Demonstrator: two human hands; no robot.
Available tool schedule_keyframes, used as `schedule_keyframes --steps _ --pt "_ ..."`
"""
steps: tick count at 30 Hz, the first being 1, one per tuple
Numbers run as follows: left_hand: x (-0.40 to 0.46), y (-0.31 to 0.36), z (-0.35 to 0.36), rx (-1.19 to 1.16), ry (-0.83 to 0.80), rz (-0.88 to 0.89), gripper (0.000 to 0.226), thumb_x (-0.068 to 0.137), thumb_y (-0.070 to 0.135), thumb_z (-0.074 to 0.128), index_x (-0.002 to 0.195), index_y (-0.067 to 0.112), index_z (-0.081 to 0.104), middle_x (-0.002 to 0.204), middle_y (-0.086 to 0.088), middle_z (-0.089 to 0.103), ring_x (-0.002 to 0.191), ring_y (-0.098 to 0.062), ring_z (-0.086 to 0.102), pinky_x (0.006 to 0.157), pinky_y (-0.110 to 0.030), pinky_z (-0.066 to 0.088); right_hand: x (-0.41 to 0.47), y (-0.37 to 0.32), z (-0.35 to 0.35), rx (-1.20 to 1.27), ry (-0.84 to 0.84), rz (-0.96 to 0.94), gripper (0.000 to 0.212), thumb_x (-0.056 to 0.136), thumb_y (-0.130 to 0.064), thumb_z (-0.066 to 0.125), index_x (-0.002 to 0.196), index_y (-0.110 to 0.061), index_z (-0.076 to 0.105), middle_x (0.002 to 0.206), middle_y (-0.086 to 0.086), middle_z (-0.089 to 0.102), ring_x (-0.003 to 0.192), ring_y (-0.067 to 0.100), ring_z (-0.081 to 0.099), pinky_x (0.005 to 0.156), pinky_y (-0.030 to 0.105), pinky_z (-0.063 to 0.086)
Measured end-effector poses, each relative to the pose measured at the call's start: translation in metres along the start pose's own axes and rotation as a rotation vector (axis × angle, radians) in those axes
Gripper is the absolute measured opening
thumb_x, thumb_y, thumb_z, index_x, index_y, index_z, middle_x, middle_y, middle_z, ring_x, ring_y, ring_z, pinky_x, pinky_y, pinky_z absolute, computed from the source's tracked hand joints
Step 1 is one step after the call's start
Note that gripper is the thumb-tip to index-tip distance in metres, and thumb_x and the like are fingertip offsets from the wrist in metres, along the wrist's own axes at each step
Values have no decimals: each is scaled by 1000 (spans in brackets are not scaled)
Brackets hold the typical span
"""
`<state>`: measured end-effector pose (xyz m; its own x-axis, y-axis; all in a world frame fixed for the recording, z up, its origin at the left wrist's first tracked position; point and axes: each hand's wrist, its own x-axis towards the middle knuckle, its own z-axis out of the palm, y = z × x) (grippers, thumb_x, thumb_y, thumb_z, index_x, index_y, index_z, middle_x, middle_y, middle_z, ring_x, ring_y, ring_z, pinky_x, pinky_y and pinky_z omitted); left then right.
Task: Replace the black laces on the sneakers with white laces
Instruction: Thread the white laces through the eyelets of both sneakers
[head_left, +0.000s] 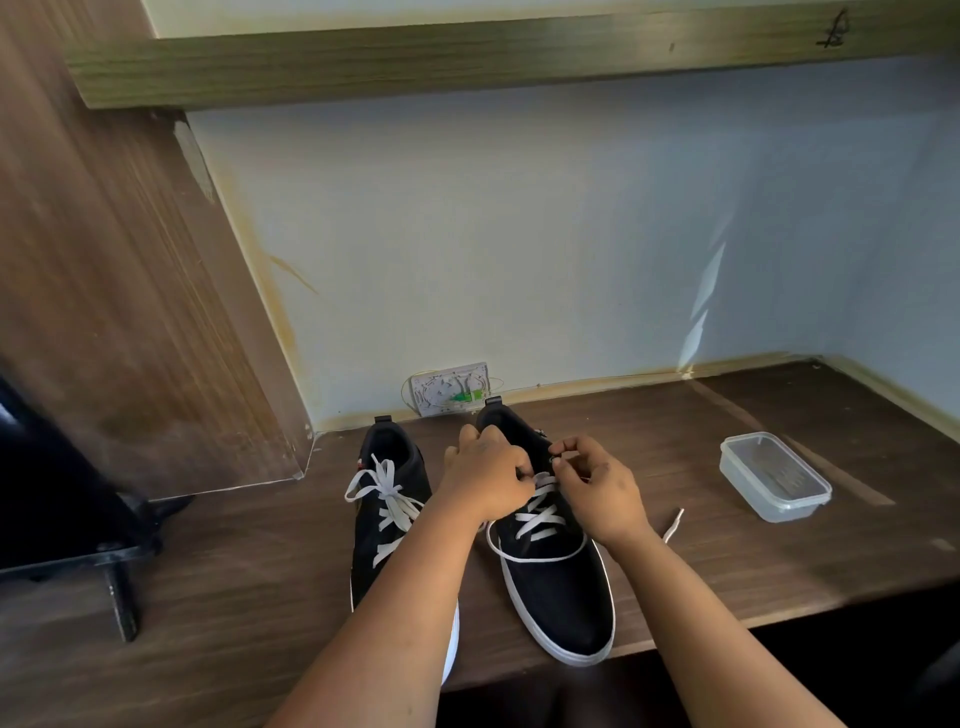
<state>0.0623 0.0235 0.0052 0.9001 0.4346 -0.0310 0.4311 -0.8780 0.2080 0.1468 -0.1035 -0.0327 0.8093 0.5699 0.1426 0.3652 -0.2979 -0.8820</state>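
Note:
Two black sneakers with white soles stand side by side on the wooden desk, toes toward me. The left sneaker (387, 525) carries a white lace (387, 499) crossed up to its top. The right sneaker (558, 582) has a white lace (537, 522) crossed over its lower eyelets. My left hand (485, 475) pinches that lace at the upper eyelets. My right hand (592, 488) pinches the lace just across from it, near the top eyelet. One loose lace end (674, 524) trails on the desk right of my right wrist.
A clear plastic container (774, 475) sits on the desk to the right. A white socket plate (451, 388) with exposed wires is on the wall behind the shoes. A black stand (117, 571) occupies the left of the desk. The desk's front edge (727, 621) runs close to the right sneaker's toe.

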Motion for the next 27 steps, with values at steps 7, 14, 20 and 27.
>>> schedule_keyframes --steps 7,14,20,27 --pt "1 2 1 -1 -129 -7 20 87 40 53 104 38 62 118 0 40 116 -25 30 95 -41 32 -1 -1 0 -9 -17 -9 13 95 -16 54 100 -25 61 88 -6 67 77 11 63 56 7 42" --pt "4 -8 0 -249 -78 -64 29 97 25 34 98 20 63 113 -5 47 112 -27 37 93 -42 36 0 -1 -2 -44 -19 -16 19 94 -16 54 89 -32 63 79 -5 69 71 22 62 54 16 41" --pt "1 -21 -5 -491 106 -42 21 99 21 43 88 17 61 88 1 60 86 -18 54 76 -33 42 -2 -4 -2 -83 -8 -71 24 92 -7 56 87 -27 69 75 -3 68 68 22 62 53 12 40" --pt "-6 -36 -11 -796 112 -224 11 94 8 50 94 14 59 95 -8 63 86 -22 68 83 -38 58 -3 -5 -1 -89 16 -30 22 93 -8 54 91 -23 69 76 1 67 42 3 44 45 11 37"
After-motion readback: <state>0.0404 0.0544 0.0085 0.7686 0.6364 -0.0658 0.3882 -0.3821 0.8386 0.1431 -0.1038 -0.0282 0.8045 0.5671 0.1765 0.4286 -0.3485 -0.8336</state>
